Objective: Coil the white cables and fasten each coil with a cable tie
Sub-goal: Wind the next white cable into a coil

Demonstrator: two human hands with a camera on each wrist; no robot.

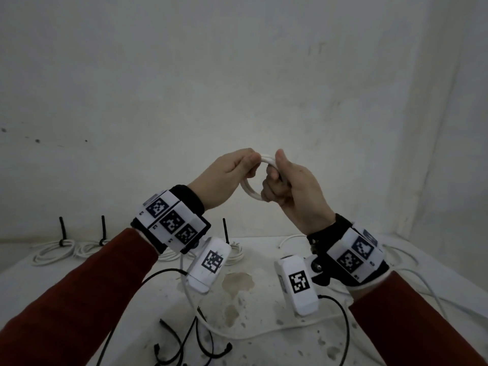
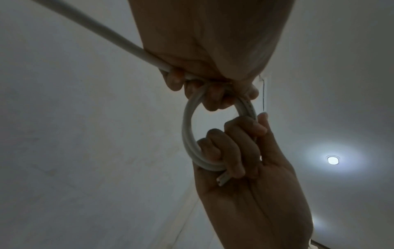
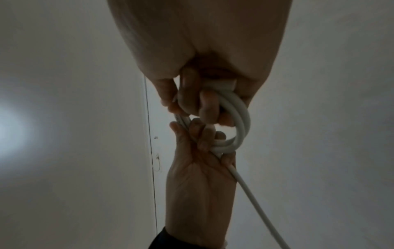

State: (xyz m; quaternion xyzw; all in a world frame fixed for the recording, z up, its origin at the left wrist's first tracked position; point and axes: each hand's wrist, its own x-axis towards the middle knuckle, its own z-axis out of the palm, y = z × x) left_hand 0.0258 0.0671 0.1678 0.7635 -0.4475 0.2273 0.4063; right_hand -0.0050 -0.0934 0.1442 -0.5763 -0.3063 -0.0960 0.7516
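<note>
Both hands are raised above the table and hold one small coil of white cable between them. My left hand pinches the coil's top left, its fingers curled round the loops. On the opposite side my right hand grips the coil in a fist, and the cable's cut end sticks out by its fingers. In the right wrist view the coil has a few turns. The cable's free tail runs from the left hand down to the table.
Tied white coils with upright black cable ties lie along the back of the white table. Loose black cable ties lie at the front. Loose white cables sprawl at the right. A brown stain marks the middle.
</note>
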